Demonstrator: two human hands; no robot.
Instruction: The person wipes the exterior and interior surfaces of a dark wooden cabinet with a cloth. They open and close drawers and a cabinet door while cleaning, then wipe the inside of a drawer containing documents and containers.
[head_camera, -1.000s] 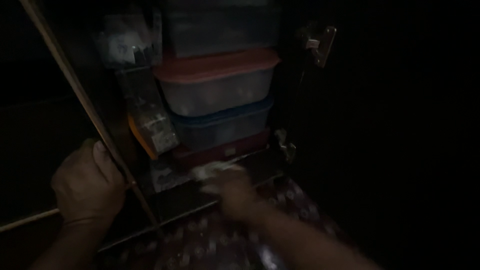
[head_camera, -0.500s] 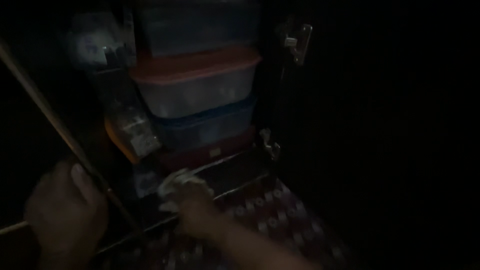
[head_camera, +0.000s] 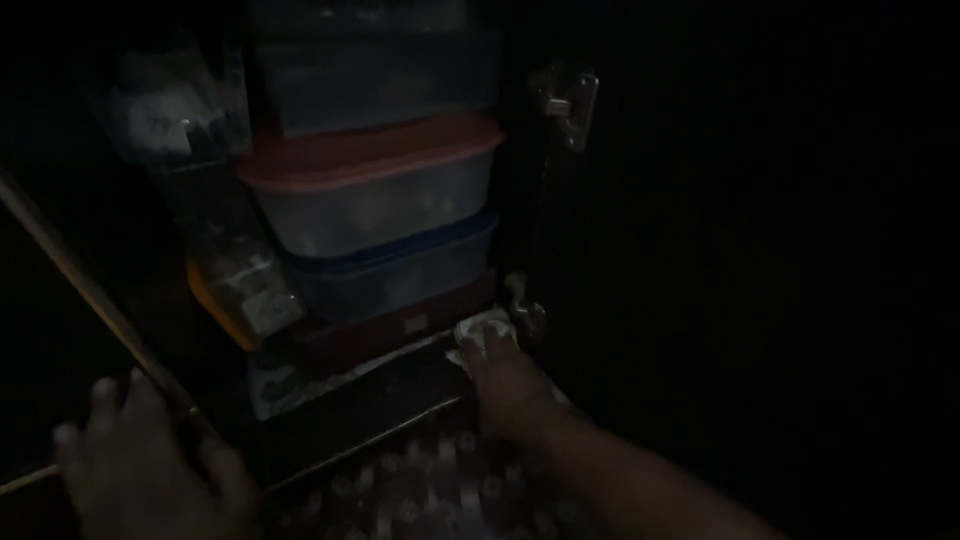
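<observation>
Dim cupboard interior, head view. Right hand (head_camera: 505, 385) grips a crumpled pale cloth (head_camera: 482, 335), fingers curled down over it, pressed on the front ledge (head_camera: 400, 375) of the cupboard at its right end, just beside the lower hinge (head_camera: 522, 312). Half a second ago the cloth sat near the ledge's left-middle; a second ago it was near the centre. So the hand has swept back rightward along the ledge: looks like wiping strokes, now at the corner.

Left hand (head_camera: 150, 470) rests at the door (head_camera: 95, 300) edge, fingers spread and loose, not clearly clasping it; earlier it was wrapped more firmly round the edge and sat higher in view.

Stack of lidded tubs (head_camera: 375, 205) inside the cupboard is unmoved; it only shifts in frame as the head turns. Patterned floor (head_camera: 420, 500) below the ledge.
</observation>
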